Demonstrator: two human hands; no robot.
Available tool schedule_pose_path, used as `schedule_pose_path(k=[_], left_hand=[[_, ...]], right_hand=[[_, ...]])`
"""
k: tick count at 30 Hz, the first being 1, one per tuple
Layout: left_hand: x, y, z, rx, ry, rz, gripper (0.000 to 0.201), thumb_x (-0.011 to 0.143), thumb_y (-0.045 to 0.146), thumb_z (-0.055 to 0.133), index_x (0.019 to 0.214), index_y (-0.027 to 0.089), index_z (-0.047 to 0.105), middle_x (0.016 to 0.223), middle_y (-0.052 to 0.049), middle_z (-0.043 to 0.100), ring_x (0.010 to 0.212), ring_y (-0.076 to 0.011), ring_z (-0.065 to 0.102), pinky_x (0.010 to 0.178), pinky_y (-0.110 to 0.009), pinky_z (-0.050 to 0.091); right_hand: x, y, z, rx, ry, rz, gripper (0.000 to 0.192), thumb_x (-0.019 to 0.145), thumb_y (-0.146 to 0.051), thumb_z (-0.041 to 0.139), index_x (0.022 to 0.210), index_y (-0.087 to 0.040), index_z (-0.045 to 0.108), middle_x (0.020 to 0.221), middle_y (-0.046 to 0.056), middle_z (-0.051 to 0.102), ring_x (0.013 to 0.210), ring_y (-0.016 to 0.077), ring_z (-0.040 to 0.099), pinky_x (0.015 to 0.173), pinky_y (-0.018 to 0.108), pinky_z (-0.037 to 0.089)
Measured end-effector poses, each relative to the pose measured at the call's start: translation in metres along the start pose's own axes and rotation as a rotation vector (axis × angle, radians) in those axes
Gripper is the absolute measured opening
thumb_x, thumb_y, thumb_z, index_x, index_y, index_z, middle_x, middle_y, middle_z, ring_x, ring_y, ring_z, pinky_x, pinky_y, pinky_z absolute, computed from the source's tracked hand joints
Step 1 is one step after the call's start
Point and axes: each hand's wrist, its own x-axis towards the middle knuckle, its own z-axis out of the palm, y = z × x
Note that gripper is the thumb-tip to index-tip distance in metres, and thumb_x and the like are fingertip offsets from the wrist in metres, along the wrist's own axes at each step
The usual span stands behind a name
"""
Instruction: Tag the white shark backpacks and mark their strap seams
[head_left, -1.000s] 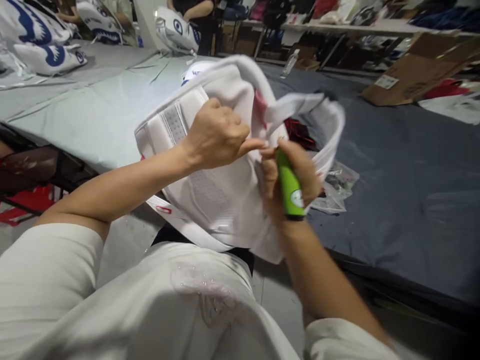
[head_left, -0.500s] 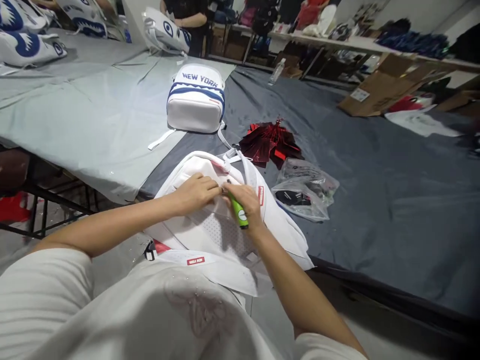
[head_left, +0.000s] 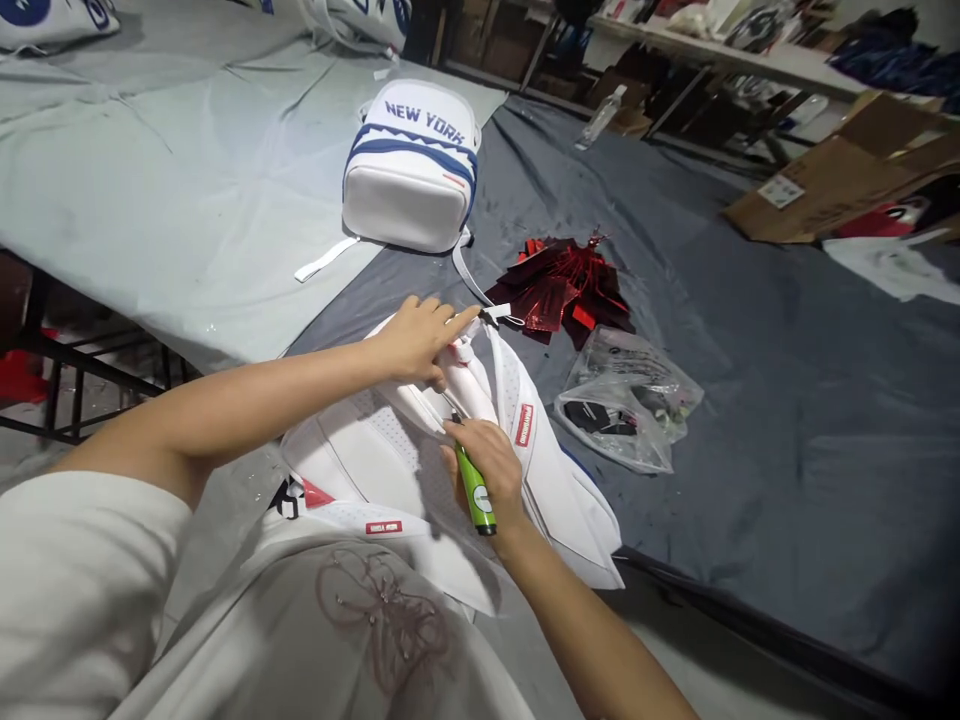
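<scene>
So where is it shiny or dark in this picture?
In the head view, the plastic bag catches glints, a shadow lies on the white backpack beside the right hand, and the pale table cover looks bright while the lower right corner is dark.

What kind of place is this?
Probably a bag workshop: a white backpack is at the near edge of a covered table, a NEW YORK backpack sits farther back, and what look like dark red tags lie nearby.
</scene>
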Motion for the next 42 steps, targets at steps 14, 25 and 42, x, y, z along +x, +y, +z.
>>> schedule_pose_path(k=[14, 25, 42], left_hand=[[-0.008, 0.01, 0.014, 0.203, 0.038, -0.016, 0.11, 0.079, 0.052, 0.073, 0.159, 0.009, 0.012, 0.139, -0.023, 0.05, 0.119, -0.0374, 0.049, 0.102, -0.051, 0.037], [-0.002, 0.013, 0.015, 0.116, -0.004, -0.092, 0.091, 0.087, 0.039, 0.067, 0.157, 0.009, 0.018, 0.149, -0.023, 0.04, 0.131, -0.038, 0.041, 0.112, -0.053, 0.028], [0.006, 0.018, 0.024, 0.165, -0.009, 0.004, 0.093, 0.09, 0.041, 0.064, 0.16, 0.014, 0.01, 0.143, -0.022, 0.046, 0.127, -0.0365, 0.045, 0.112, -0.054, 0.029]], right_hand=[[0.021, 0.027, -0.005, -0.176, -0.047, 0.21, 0.033, 0.096, -0.023, 0.06, 0.128, -0.021, 0.058, 0.104, 0.008, 0.073, 0.092, 0.0215, 0.071, 0.084, 0.034, 0.056], [0.081, 0.043, 0.019, -0.791, -0.767, 0.602, 0.045, 0.094, -0.034, 0.062, 0.128, -0.007, 0.05, 0.113, 0.024, 0.063, 0.104, 0.0347, 0.056, 0.08, 0.039, 0.041], [0.067, 0.056, 0.024, -0.784, -0.683, 0.578, 0.039, 0.096, -0.017, 0.047, 0.134, -0.007, 0.051, 0.112, 0.022, 0.065, 0.103, 0.0331, 0.06, 0.081, 0.041, 0.041]])
